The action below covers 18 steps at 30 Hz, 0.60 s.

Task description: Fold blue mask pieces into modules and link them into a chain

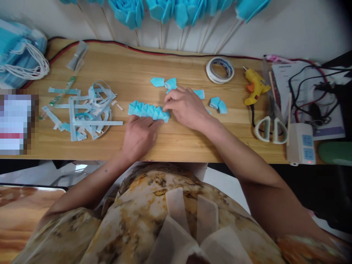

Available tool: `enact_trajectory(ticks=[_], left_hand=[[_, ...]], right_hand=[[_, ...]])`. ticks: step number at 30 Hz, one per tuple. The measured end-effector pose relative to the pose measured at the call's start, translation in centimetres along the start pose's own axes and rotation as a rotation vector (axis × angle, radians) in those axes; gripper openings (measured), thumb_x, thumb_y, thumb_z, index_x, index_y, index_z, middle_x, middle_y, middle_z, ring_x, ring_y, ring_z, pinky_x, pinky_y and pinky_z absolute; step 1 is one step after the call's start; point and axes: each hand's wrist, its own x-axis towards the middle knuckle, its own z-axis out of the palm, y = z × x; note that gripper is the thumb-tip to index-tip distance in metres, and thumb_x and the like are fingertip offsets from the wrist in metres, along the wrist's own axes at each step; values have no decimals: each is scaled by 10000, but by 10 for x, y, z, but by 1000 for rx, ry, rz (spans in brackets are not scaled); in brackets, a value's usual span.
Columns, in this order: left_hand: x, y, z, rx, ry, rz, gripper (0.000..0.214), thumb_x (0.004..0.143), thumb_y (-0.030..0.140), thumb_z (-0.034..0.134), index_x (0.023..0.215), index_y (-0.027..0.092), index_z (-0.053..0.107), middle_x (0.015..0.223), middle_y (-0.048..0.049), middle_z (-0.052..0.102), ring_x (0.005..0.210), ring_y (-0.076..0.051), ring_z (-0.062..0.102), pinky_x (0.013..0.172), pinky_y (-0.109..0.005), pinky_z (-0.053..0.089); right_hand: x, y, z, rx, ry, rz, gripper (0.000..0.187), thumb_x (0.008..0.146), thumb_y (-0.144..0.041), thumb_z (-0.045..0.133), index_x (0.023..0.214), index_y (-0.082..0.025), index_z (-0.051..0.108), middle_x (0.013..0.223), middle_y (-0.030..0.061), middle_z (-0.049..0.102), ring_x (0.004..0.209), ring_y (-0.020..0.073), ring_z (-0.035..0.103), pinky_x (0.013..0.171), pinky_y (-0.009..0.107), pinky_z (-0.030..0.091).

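Observation:
On the wooden table lies a row of folded blue fabric pieces, overlapping with pointed tips along it. My left hand holds the row down along its near edge, its fingers curled close together. At the row's right end, my right hand has its fingertips pinched together against the last piece; whatever sits between them is too small to make out. Just beyond that hand are two loose folded blue pieces. More folded pieces lie to its right, and another is partly covered by the hand.
Cut blue and white strips are heaped on the left. White tape, a yellow glue gun, scissors and a power strip lie rightward. Blue fabric flowers on sticks stand behind; blue masks sit far left.

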Motion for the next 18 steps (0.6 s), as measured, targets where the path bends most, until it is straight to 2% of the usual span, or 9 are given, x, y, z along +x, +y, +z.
enact_trajectory(ticks=[2, 5, 8, 13, 18], left_hand=[[0, 0, -1, 20, -19, 6, 394, 947, 132, 462, 1122, 177, 812, 756, -94, 704, 722, -268, 649, 689, -435, 402], [1, 1, -4, 20, -82, -16, 417, 954, 145, 443, 1153, 182, 808, 776, -93, 716, 744, -265, 660, 707, -431, 412], [2, 1, -5, -11, -113, -46, 424, 972, 170, 425, 1148, 180, 810, 784, -103, 720, 752, -272, 660, 717, -440, 418], [1, -1, -3, -27, -94, -42, 403, 934, 157, 456, 1116, 183, 815, 775, -99, 711, 757, -274, 655, 715, -437, 420], [-1, -3, 0, -33, -57, -19, 350, 918, 137, 480, 1010, 193, 813, 764, -84, 706, 749, -245, 648, 716, -408, 418]], right_hand=[[0, 1, 3, -40, 1, 31, 357, 998, -136, 461, 972, -234, 804, 1143, 79, 755, 1135, 281, 604, 991, 476, 442], [-3, 7, 0, -82, 70, 88, 388, 1000, -112, 425, 1010, -224, 796, 1190, 83, 738, 1153, 287, 598, 996, 481, 430], [-8, 11, -2, -66, 122, 70, 421, 989, -95, 406, 1076, -246, 790, 1215, 70, 722, 1176, 287, 584, 991, 472, 431], [-10, 5, 7, -34, 87, -7, 420, 1016, -127, 437, 1156, -296, 795, 1218, 60, 721, 1137, 276, 566, 972, 461, 411], [-4, -2, 14, -61, 53, -18, 369, 1039, -159, 473, 1102, -296, 810, 1183, 57, 729, 1107, 276, 552, 932, 443, 390]])
